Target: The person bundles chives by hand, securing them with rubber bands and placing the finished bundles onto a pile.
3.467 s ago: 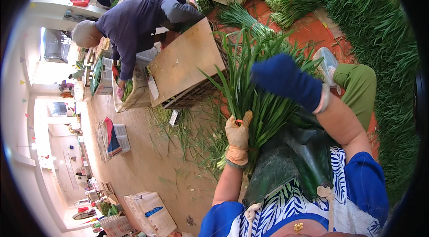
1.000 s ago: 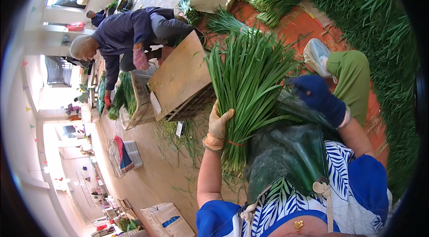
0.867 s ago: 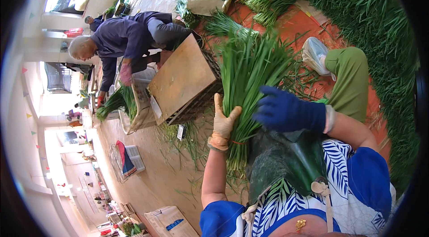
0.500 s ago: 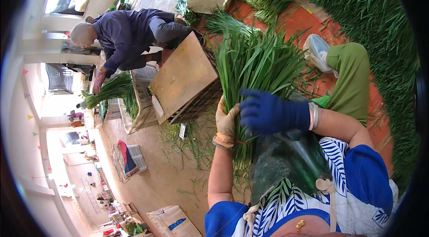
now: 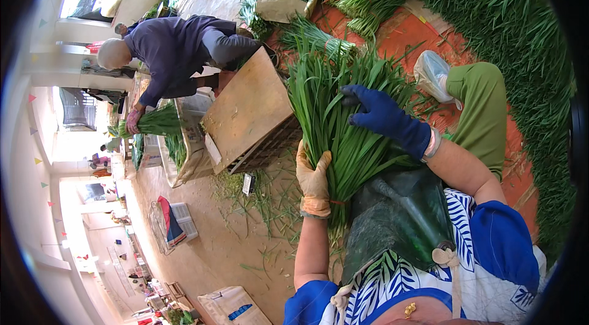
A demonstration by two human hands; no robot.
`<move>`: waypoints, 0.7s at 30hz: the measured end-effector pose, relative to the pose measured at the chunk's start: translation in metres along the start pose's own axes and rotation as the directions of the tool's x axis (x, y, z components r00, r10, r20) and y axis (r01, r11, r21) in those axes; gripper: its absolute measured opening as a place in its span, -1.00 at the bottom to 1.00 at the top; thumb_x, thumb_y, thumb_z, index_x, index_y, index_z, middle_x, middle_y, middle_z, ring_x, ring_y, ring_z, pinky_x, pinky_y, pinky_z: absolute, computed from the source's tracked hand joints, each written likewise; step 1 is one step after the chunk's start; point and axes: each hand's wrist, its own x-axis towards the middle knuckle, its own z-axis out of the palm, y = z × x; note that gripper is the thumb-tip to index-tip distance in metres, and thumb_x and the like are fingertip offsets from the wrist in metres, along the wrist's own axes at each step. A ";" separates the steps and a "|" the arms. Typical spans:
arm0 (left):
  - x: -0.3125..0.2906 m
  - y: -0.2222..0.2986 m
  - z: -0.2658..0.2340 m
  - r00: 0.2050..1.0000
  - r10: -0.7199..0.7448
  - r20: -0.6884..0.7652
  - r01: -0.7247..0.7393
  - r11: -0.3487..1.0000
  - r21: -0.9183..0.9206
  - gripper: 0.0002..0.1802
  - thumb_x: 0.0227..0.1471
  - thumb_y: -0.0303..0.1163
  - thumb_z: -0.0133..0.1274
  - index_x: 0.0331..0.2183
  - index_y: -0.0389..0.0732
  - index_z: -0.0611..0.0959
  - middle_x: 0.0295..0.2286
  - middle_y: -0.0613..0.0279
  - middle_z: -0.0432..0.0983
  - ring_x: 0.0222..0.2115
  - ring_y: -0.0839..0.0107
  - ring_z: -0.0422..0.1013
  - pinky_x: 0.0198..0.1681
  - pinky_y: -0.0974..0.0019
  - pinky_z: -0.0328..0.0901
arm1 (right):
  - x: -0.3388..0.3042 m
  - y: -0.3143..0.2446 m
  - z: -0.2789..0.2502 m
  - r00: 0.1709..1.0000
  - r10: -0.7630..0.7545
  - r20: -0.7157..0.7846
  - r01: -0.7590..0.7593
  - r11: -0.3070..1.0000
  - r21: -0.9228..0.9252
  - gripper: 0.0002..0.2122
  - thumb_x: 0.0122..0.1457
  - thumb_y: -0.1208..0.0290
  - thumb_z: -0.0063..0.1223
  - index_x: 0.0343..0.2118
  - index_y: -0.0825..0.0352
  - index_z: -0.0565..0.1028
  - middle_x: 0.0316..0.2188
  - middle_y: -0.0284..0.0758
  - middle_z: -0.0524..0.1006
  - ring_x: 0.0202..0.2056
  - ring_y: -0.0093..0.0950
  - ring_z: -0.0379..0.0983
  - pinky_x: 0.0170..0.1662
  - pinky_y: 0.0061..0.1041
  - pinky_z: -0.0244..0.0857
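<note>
Fingers (image 5: 314, 168) of the left hand (image 5: 314, 185) are wrapped around the chive bundle (image 5: 334, 119); the blue-gloved right hand (image 5: 383, 118) is laid, fingers loosely curled, on its leaves.

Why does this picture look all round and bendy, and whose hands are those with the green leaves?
The camera sits on a person's head and looks down, and its wide lens bends straight edges. The arms coming from the bottom are that person's own. The left hand, in a tan glove, grips a bunch of long green leaves near its lower end. The right hand, in a blue glove, rests on top of the leaves. A wooden crate stands beside them on the floor, with loose leaf scraps around. Farther off, another person bends over a similar bunch.
</note>
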 end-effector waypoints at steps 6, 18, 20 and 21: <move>0.000 -0.001 -0.005 1.000 -0.018 0.010 0.018 1.000 0.002 -0.40 -0.05 -0.68 0.11 0.07 -0.34 0.34 -0.06 0.19 0.41 -0.09 0.39 0.37 0.03 0.34 0.27 | -0.003 -0.010 0.000 0.999 0.034 -0.025 -0.038 0.984 -0.174 -0.32 -0.10 0.50 0.21 0.17 0.31 0.21 -0.16 -0.22 0.51 -0.30 -0.44 0.49 -0.19 -0.43 0.37; -0.001 -0.004 -0.001 1.000 0.013 0.018 -0.012 0.999 -0.030 -0.35 -0.07 -0.71 0.12 0.09 -0.30 0.33 -0.04 0.22 0.40 -0.07 0.41 0.35 0.04 0.35 0.25 | -0.007 0.011 -0.001 0.999 0.037 -0.013 -0.036 0.995 0.098 -0.51 -0.07 0.59 0.14 0.02 0.35 0.37 -0.34 -0.25 0.52 -0.40 -0.51 0.49 -0.29 -0.51 0.38; -0.001 -0.005 -0.002 1.000 0.016 0.016 -0.015 1.000 -0.027 -0.35 -0.07 -0.70 0.12 0.09 -0.30 0.33 -0.04 0.22 0.40 -0.06 0.41 0.35 0.05 0.35 0.25 | -0.006 0.004 -0.003 1.000 0.005 0.024 -0.005 1.000 0.019 -0.61 -0.06 0.60 0.12 -0.09 0.35 0.44 -0.40 -0.27 0.52 -0.42 -0.44 0.51 -0.30 -0.48 0.38; -0.001 -0.005 -0.002 1.000 0.015 0.018 -0.015 1.000 -0.027 -0.35 -0.07 -0.70 0.12 0.09 -0.30 0.33 -0.04 0.22 0.39 -0.06 0.41 0.35 0.05 0.35 0.25 | -0.005 0.004 -0.004 0.986 -0.161 0.045 0.167 0.960 -0.224 -0.67 -0.05 0.59 0.12 -0.14 0.33 0.46 -0.42 -0.26 0.52 -0.42 -0.39 0.51 -0.32 -0.45 0.38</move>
